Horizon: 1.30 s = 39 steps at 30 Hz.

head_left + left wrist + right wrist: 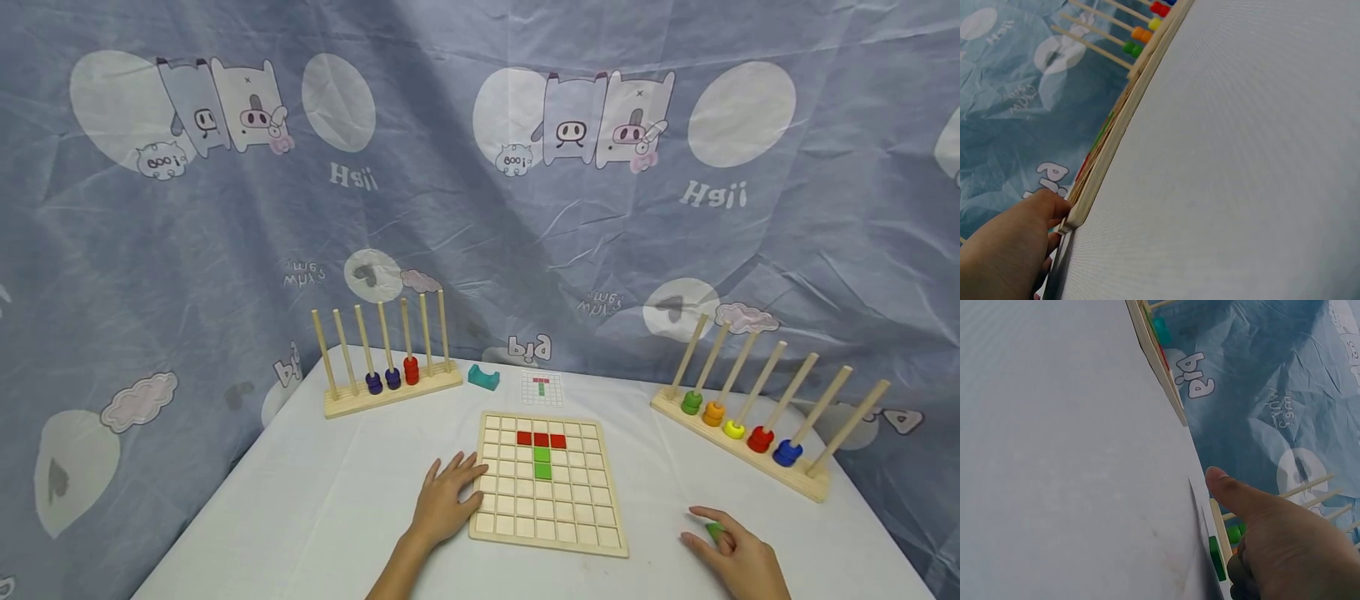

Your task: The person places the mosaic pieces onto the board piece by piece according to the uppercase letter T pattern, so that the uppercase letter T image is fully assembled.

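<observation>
A square wooden grid board lies flat in mid-table, with 3 red tiles in a row near its far side and 2 green tiles below the middle one. My left hand rests at the board's left edge, fingers spread and fingertips touching the frame. Right of the board, low over the table, is my right hand, thumb and index finger apart. It holds a loose green tile at its curled other fingers, which are partly hidden behind the thumb side.
Behind the board lie a small printed pattern card and a teal notched block. Wooden peg racks with coloured beads stand at the back left and at the right. A patterned curtain hangs behind the white table.
</observation>
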{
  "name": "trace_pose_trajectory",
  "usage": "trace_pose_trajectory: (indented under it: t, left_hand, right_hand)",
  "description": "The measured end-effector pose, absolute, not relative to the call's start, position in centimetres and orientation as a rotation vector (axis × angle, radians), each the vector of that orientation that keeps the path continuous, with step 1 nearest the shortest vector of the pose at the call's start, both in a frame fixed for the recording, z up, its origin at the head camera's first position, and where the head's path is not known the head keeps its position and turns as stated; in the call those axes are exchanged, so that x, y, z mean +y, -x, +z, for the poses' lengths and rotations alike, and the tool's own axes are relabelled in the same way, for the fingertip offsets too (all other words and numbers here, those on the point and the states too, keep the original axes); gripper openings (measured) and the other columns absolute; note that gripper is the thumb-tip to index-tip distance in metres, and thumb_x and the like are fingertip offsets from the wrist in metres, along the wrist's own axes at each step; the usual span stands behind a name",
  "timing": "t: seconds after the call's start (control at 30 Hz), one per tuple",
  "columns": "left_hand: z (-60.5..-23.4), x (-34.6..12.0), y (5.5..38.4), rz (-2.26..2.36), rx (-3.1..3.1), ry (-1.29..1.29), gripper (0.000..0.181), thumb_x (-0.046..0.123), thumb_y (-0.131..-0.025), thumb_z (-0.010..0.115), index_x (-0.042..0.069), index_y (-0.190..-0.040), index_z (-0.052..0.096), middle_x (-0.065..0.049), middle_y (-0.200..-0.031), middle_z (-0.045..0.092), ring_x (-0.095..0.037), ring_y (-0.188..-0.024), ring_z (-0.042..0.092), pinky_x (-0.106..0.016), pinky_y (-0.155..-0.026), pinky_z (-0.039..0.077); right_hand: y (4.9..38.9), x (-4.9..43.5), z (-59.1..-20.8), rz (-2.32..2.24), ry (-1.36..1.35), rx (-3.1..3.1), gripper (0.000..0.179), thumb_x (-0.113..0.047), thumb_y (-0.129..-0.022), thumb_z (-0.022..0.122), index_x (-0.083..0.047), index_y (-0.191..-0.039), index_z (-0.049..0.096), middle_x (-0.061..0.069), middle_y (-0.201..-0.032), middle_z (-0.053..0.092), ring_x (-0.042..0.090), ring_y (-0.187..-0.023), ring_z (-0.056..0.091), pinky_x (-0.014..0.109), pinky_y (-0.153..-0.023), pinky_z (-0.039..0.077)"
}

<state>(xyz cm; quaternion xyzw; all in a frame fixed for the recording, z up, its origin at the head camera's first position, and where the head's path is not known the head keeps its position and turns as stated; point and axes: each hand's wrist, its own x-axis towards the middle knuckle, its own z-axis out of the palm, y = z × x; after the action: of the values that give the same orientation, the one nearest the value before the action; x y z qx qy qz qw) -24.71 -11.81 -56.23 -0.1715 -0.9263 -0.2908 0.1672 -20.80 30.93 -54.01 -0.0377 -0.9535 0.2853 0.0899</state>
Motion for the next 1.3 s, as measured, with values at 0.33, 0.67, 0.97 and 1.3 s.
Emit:
trace_pose_trajectory:
  t: [0.33,0.67,0.97,1.3]
  left_hand:
    - [-56.1,-11.8,24.7,-0.82,-2.643,0.485,0.04,0.028,-0.084,0.061,0.021,-0.123,0.061,-0.003,-0.135,0.049,-0.027,-0.127,0.04,-0.056,-0.104,0.02]
    - [-56.2,-11.8,24.7,-0.832,-2.65,0.487,0.04,0.028,-0.084,0.061,0.021,-0.123,0.061,-0.002,-0.136,0.049,-0.027,-0.128,0.04,-0.056,-0.105,0.019]
    - [-56.4,-11.8,24.7,-0.823,-2.639,0.485,0.04,0.028,-0.083,0.062,0.021,-0.123,0.061,-0.002,-0.135,0.049,-0.026,-0.128,0.04,-0.057,-0.104,0.019]
    - [-56.3,-11.9,24.7,-0.831,-2.646,0.483,0.04,0.028,-0.084,0.062,0.021,-0.123,0.061,-0.001,-0.135,0.049,-0.026,-0.128,0.04,-0.056,-0.105,0.019]
  right_hand:
    - [20.3,33.3,-53.9,0.833,0.206,-2.868,0.06,-0.046,-0.077,0.07,-0.003,-0.117,0.058,-0.003,-0.053,0.034,0.01,-0.046,0.03,0.024,-0.043,0.024]
    - [20.3,34.4,-54.2,0.841,0.24,-2.894,0.067,-0.051,-0.075,0.069,-0.001,-0.119,0.056,-0.003,-0.053,0.033,0.011,-0.047,0.031,0.024,-0.043,0.024]
    - [20.1,35.2,-54.4,0.823,0.22,-2.9,0.071,-0.053,-0.074,0.069,0.0,-0.119,0.055,-0.003,-0.052,0.033,0.011,-0.046,0.031,0.023,-0.043,0.025]
    - [20.2,35.5,-54.5,0.815,0.183,-2.894,0.07,-0.052,-0.073,0.07,0.0,-0.118,0.056,-0.004,-0.051,0.032,0.009,-0.045,0.03,0.023,-0.042,0.025]
